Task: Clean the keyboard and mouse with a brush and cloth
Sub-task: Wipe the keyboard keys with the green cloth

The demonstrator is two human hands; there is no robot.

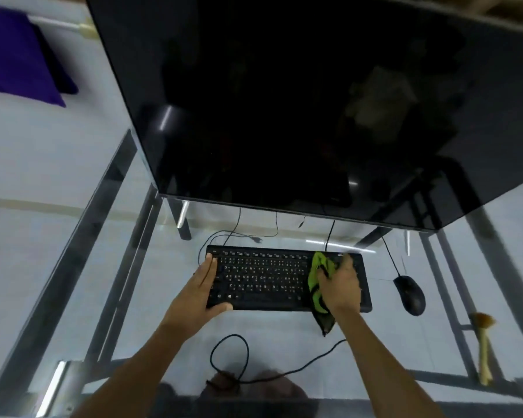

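A black keyboard [263, 277] lies flat on the glass desk [73, 267], below the monitor. My left hand [198, 292] grips the keyboard's left end, thumb under the front edge and fingers over the keys. My right hand [341, 285] presses a green and black cloth [316, 282] onto the keyboard's right side; a corner of the cloth hangs over the front edge. A black mouse [409, 294] sits to the right of the keyboard, untouched. The brush [483, 342], with a pale handle and brown bristles, lies at the desk's right edge.
A large dark monitor [284, 101] looms over the back of the desk. Black cables [230, 357] loop on the glass in front of the keyboard and behind it. The desk's metal frame shows through the glass. A purple cloth [15, 55] hangs at far left.
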